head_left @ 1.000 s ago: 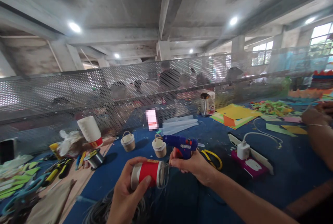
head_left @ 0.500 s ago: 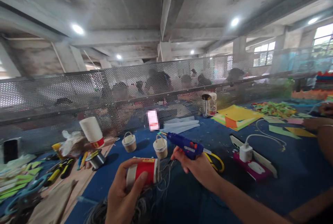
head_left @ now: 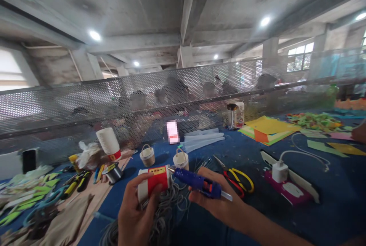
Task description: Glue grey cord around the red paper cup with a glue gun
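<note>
A red and white paper cup (head_left: 158,176) lies sideways in my left hand (head_left: 137,204), whose fingers and thumb wrap round it. My right hand (head_left: 217,196) grips a blue glue gun (head_left: 197,182) with a clear glue stick poking out of its back. The gun's nozzle points left and is at the right end of the cup; whether it touches cannot be made out. Just behind stand two small buckets with handles, one bucket (head_left: 147,157) to the left and another bucket (head_left: 181,159) behind the nozzle. Grey cord (head_left: 168,204) lies coiled below the cup.
Pliers (head_left: 238,179) with red and yellow handles lie right of my right hand, near a purple power strip (head_left: 288,189). A stack of paper cups (head_left: 108,143) and a wire spool (head_left: 113,173) stand left. Coloured paper (head_left: 265,126) lies behind, before a perforated metal screen (head_left: 114,105).
My right hand has brought the glue gun down and left, from above the bucket to the cup's end. The pliers behind it have come into fuller view. My left hand still holds the cup.
</note>
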Tool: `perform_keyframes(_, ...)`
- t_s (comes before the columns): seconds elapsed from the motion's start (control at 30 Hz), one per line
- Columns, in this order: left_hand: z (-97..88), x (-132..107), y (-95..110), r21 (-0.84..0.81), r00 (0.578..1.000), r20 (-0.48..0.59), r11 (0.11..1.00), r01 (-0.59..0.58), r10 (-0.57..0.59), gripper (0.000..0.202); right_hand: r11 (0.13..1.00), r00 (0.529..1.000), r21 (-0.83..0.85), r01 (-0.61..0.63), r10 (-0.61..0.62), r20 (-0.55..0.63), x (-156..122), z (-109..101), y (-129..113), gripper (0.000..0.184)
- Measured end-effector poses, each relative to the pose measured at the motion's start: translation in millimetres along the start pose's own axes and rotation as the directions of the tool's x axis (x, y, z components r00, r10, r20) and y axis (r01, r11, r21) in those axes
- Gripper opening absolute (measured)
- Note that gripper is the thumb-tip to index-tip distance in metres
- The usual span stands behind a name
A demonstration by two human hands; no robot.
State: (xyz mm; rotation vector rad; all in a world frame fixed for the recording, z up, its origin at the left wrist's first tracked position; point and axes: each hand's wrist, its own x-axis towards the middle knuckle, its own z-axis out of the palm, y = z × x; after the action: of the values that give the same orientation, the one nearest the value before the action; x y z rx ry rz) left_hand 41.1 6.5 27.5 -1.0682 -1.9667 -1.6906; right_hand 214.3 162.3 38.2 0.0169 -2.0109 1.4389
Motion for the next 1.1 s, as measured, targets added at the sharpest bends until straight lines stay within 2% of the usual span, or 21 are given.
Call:
perform_keyframes(0.2,-0.4,1.5,-1.9,0.05,0.998,-0.026,0.998,-0.048,0.049,0.036,0.993,0.993,0.019,0.115,-0.115,0.031,-1.4,2.3,8.4,0.011)
perform_keyframes(0.3,-0.3,1.9,-4.9,0.088,0.995,-0.036,0.992,-0.09,0.093,0.034,0.988,0.988,-0.031,0.152,-0.151,0.017,-1.2,3.4,10.4,0.011)
perform_keyframes(0.5,2.2,0.7,-5.7,0.099,0.995,-0.051,0.992,-0.078,0.083,0.036,0.991,0.996,-0.105,0.083,-0.084,-0.003,0.4,2.4,8.6,0.019)
perform_keyframes(0.63,2.8,-0.2,-2.9,0.1,0.997,-0.046,0.993,-0.06,0.065,0.035,0.992,0.996,-0.085,0.089,-0.089,0.005,0.4,1.5,6.3,0.019)
perform_keyframes(0.87,3.3,-1.3,-3.1,0.061,0.998,-0.047,0.998,-0.027,0.03,0.035,0.996,0.998,-0.061,0.064,-0.065,-0.015,-1.0,1.3,9.8,0.031)
perform_keyframes(1.1,4.8,0.7,-3.4,0.1,0.998,-0.061,0.995,-0.023,0.029,0.034,0.994,0.997,-0.086,0.069,-0.072,-0.033,-2.3,0.6,13.3,0.029)
